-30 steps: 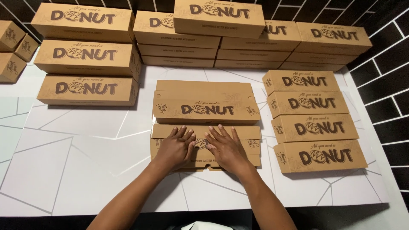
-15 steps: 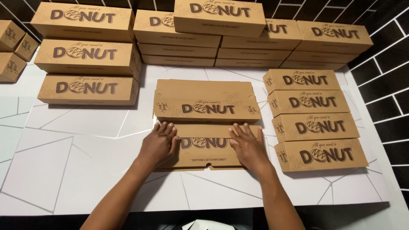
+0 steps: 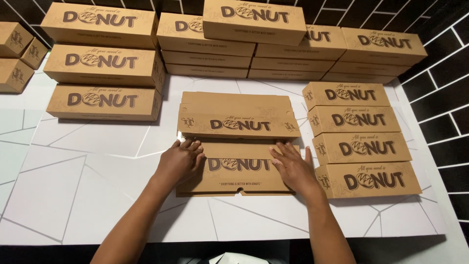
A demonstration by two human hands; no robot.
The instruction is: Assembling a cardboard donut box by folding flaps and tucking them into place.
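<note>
Flat cardboard donut box (image 3: 238, 168) on the white table (image 3: 73, 195): left hand (image 3: 180, 162) and right hand (image 3: 293, 168), fingers spread flat, have slid apart to its ends, smoothing the front panel.

- Setting: a packing station of a bakery or doughnut shop, judged from the stock of printed cardboard cartons.
- Work surface: a white table (image 3: 73, 195) with thin grey lines in a cracked-tile pattern.
- Back and right walls: black brick-shaped tiles (image 3: 439, 73) with pale grout.
- Stock: long brown pastry boxes (image 3: 105, 66) stacked at the far left and along the back; a row of four boxes (image 3: 361, 137) at the right; small brown boxes (image 3: 17, 54) at the far left edge.
- Centre: one flat carton (image 3: 237, 168) lies partly folded under two hands.
</note>
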